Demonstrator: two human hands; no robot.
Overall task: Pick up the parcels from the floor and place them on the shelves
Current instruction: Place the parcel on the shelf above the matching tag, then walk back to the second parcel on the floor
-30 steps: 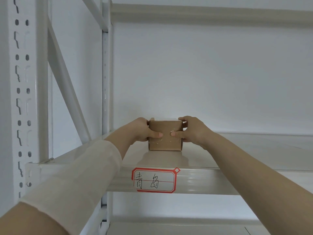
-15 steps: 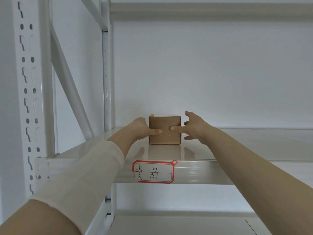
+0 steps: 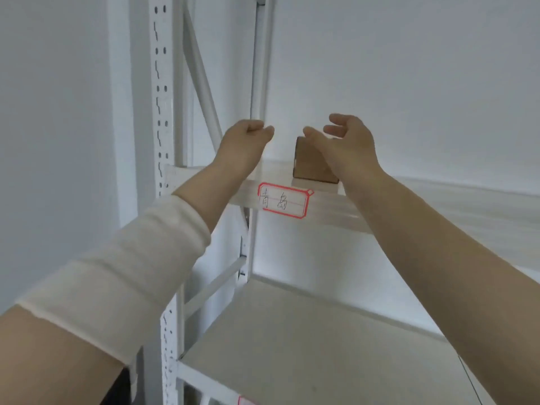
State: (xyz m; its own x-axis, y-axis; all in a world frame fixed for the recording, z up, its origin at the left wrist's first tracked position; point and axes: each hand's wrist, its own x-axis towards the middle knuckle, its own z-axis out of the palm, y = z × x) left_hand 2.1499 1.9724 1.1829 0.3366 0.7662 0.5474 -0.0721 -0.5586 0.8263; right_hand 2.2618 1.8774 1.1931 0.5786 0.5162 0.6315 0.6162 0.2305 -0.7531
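Note:
A small brown cardboard parcel stands on the upper white shelf, just behind a red-bordered handwritten label on the shelf's front edge. My right hand hovers in front of the parcel with its fingers spread, holding nothing and hiding the parcel's right part. My left hand is off to the parcel's left, clear of it, with its fingers loosely curled and nothing in them.
A white perforated upright and a diagonal brace stand at the left of the rack. A lower white shelf lies below. Another red label peeks in at the bottom edge.
Both hands have let go of the parcel and pulled back from it. The view has tilted down and swung, so the lower shelf now shows.

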